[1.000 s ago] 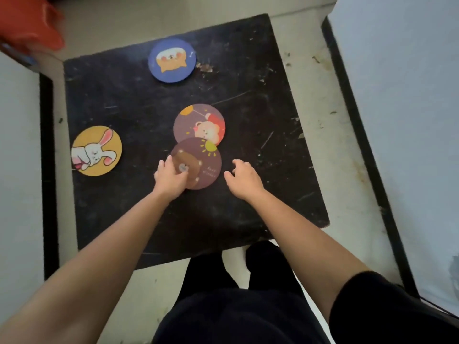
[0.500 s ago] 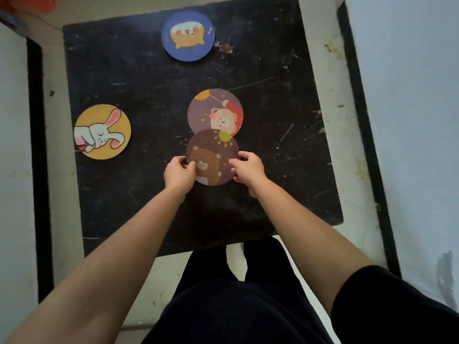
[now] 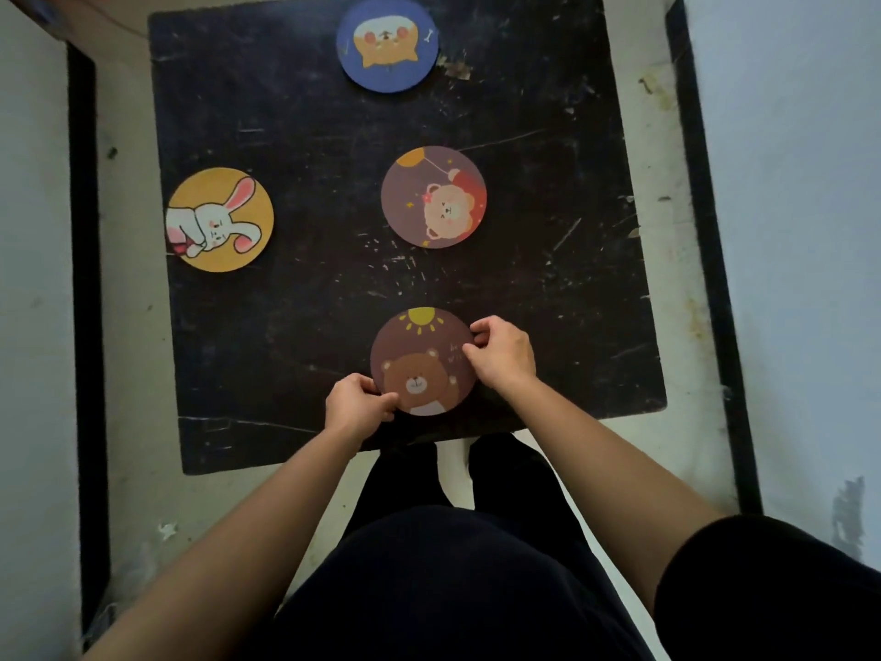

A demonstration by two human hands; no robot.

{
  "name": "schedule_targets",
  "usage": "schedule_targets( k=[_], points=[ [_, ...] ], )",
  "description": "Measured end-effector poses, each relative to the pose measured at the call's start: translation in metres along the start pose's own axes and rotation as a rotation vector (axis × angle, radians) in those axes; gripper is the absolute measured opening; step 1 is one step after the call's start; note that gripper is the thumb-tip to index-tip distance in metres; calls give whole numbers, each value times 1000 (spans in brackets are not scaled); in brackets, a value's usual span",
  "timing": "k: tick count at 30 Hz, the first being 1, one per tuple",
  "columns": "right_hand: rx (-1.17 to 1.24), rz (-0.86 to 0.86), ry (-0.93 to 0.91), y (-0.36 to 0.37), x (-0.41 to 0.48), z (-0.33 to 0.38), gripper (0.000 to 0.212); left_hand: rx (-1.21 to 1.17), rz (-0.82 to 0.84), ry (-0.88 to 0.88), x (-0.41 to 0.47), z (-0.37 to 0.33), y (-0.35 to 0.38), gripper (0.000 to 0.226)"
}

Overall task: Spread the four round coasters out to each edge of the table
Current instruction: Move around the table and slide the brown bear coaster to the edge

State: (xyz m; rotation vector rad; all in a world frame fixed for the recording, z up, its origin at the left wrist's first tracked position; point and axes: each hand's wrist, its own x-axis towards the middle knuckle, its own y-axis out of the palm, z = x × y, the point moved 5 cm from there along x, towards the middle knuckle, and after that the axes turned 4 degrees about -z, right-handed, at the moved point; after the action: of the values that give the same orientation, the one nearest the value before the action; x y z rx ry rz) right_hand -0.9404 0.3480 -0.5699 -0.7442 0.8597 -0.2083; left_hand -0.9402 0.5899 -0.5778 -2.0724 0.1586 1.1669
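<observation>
Four round coasters lie on a scratched black table. A blue coaster sits at the far edge. At the left edge is a yellow rabbit coaster. A purple coaster with a pink bear rests near the middle. The brown bear coaster is close to the near edge. My left hand pinches its lower left rim, and my right hand pinches its right rim.
Pale floor surrounds the table, with black strips along both sides and light walls beyond. My dark-clothed legs stand right at the table's near edge. Something orange-red shows at the top left corner.
Both hands took hold of the brown bear coaster and pulled it away from the pink bear coaster toward the near edge. The two no longer overlap.
</observation>
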Motion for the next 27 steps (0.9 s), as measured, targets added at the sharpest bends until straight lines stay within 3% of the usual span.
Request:
schedule_targets(
  k=[16,20,23,27],
  points=[
    [-13,-69,-37,19,-30,-30,28,87,-8,37,-10,21,5,17],
    [-49,-49,-32,18,-30,-28,27,201,-6,66,-10,17,3,26],
    [-139,-36,-64,4,-30,-21,32,359,-60,159,-12,-1,-8,44],
    [-162,-179,-134,-45,-28,1,37,424,-205,383,-13,-57,-39,53]
  ],
)
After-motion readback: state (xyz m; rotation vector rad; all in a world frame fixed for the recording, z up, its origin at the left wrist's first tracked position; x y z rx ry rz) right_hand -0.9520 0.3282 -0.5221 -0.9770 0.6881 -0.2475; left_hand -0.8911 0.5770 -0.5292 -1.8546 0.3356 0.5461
